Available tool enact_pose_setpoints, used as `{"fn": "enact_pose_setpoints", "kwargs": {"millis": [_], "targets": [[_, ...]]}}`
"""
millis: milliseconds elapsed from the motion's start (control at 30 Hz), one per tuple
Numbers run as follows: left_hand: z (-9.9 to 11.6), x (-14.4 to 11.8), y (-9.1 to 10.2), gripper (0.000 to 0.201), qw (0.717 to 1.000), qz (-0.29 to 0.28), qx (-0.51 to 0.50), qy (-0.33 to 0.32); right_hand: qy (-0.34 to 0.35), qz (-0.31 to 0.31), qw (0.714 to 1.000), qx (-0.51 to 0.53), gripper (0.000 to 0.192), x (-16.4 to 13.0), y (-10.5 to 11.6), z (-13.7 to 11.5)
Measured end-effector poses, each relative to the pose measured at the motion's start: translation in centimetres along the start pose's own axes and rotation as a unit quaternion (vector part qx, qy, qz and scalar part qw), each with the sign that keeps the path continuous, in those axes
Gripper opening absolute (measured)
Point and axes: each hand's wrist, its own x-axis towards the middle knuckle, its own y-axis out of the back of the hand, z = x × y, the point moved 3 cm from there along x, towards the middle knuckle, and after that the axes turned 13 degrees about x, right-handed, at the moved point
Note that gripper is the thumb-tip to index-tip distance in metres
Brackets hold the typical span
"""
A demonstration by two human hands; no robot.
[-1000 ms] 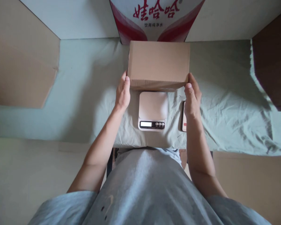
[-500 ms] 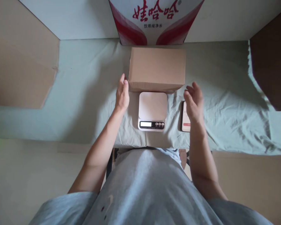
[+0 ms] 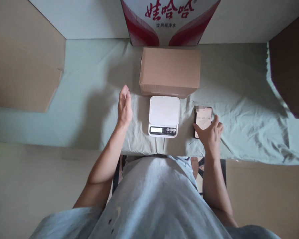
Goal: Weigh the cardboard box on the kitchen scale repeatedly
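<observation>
On the worktop [image 3: 239, 99] the cardboard box [image 3: 169, 71] lies crosswise behind the scale [image 3: 163, 115], while the phone [image 3: 203, 120] points away, its near end gripped by the right hand [image 3: 210, 132]; the left hand [image 3: 124, 107] hovers open, empty, fingers forward.

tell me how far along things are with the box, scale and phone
Done: the closed cardboard box sits on the cloth behind the scale, free of both hands. In hand: the right hand rests on the phone, whose screen shows a timer; the left hand hovers open beside the scale. Left: the scale's platform is bare, nothing weighed.
</observation>
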Motion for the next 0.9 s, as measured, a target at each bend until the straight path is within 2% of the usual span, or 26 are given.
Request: {"fn": "enact_pose_setpoints", "kwargs": {"millis": [233,533,633,900], "targets": [[0.0,-0.3,0.2,0.068,1.000,0.003,0.001,-0.001,0.039,0.016,0.999,-0.015,0.089,0.3,-0.5,0.1],[0.3,-0.4,0.1,0.072,1.000,-0.021,-0.001,0.005,0.014,0.010,1.000,-0.023,0.098,0.2,-0.1,-0.4],[0.4,-0.5,0.1,0.073,1.000,-0.020,-0.005,0.003,-0.002,0.039,0.999,-0.016,0.096,1.2,0.3,-0.2],[0.2,-0.5,0.2,0.073,1.000,-0.006,0.000,0.006,0.007,0.098,0.995,0.033,0.090,5.3,0.8,2.0]]}}
